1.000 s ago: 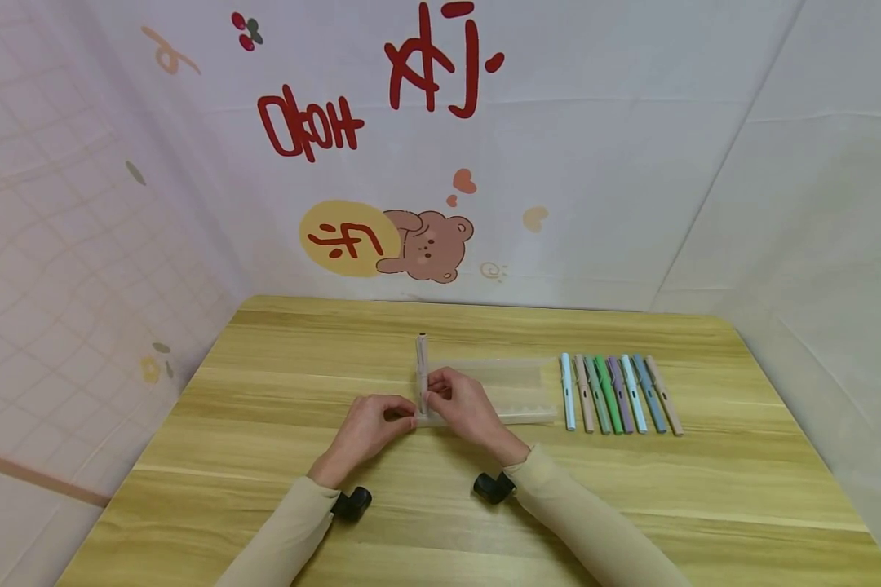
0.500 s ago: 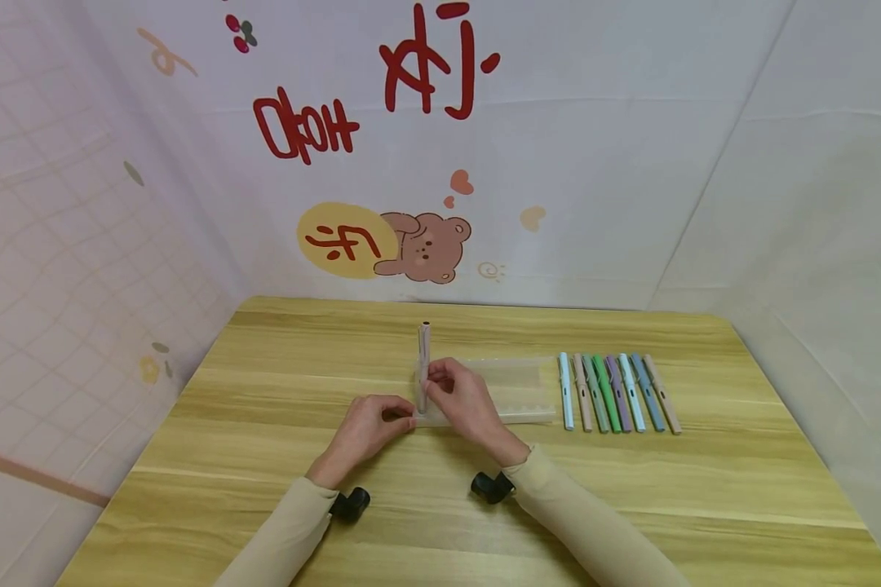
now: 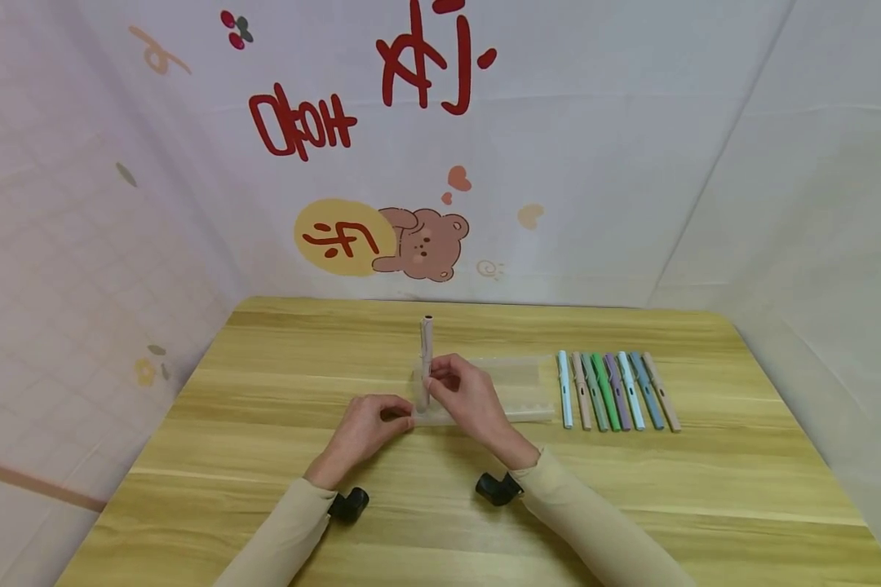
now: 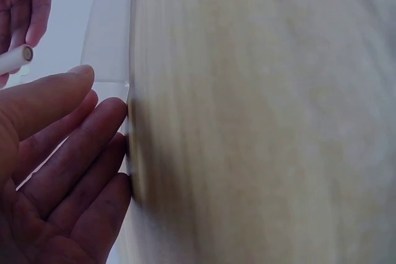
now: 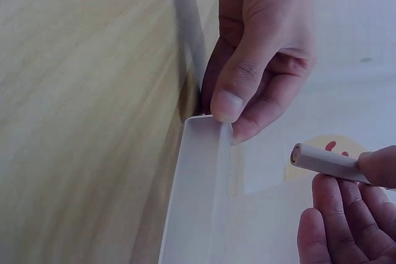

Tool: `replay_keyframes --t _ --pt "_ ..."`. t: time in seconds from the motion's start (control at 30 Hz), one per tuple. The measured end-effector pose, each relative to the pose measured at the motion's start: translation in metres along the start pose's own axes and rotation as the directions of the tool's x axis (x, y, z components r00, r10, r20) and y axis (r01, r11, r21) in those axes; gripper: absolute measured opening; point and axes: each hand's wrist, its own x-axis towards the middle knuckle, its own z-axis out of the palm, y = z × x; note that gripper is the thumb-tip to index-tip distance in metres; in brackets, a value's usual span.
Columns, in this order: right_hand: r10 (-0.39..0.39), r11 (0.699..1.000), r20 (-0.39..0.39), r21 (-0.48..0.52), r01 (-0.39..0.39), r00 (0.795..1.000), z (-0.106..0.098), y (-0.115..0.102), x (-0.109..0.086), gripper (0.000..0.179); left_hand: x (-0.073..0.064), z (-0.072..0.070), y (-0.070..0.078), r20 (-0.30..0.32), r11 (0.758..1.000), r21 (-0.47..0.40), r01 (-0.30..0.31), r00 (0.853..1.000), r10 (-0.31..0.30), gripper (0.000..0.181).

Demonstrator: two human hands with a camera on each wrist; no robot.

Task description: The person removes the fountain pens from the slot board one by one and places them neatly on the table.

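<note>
My right hand (image 3: 472,401) pinches a pale pinkish pen (image 3: 427,342) between thumb and fingers, holding it nearly upright over the left end of a translucent plastic case (image 3: 532,415). In the right wrist view the end of the pen (image 5: 325,163) is apart from the case's long wall (image 5: 197,183). At the near left corner of the case, my left hand (image 3: 367,424) holds on. Its thumb lies on top of that corner and its fingers are against the outer end, as the right wrist view shows of the left hand (image 5: 263,47).
Right of the case, several capped pens (image 3: 608,391) in light blue, beige, green, purple and blue lie side by side. The wooden table (image 3: 279,350) ends at a white cloth wall (image 3: 602,163) printed with a bear. Each wrist wears a black camera (image 3: 498,489).
The right hand has raised the pen slightly above the case's left end. The left hand stays at the corner, and the row of pens lies as before.
</note>
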Motion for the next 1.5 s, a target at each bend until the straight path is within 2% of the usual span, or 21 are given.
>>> replay_keyframes --t 0.17,0.83,1.1,1.5 --pt "-0.004 1.0 -0.006 -0.011 0.004 1.0 -0.003 -0.004 -0.004 0.018 0.0 0.0 0.0 0.002 1.0 0.0 0.013 1.0 -0.013 0.01" --pt "-0.022 1.0 -0.036 0.01 0.023 0.999 -0.02 -0.017 -0.02 0.016 0.001 -0.002 -0.001 -0.014 1.0 -0.004 -0.014 1.0 0.014 0.009" --pt "-0.027 0.999 -0.062 -0.031 0.026 0.998 -0.032 -0.02 -0.026 0.017 0.002 -0.003 -0.001 -0.01 1.0 -0.009 0.001 1.0 -0.001 0.009" --pt "-0.041 0.997 -0.091 -0.076 0.034 0.995 -0.055 -0.014 -0.036 0.019 0.0 -0.001 -0.001 -0.014 1.0 0.002 -0.012 1.0 0.012 0.009"
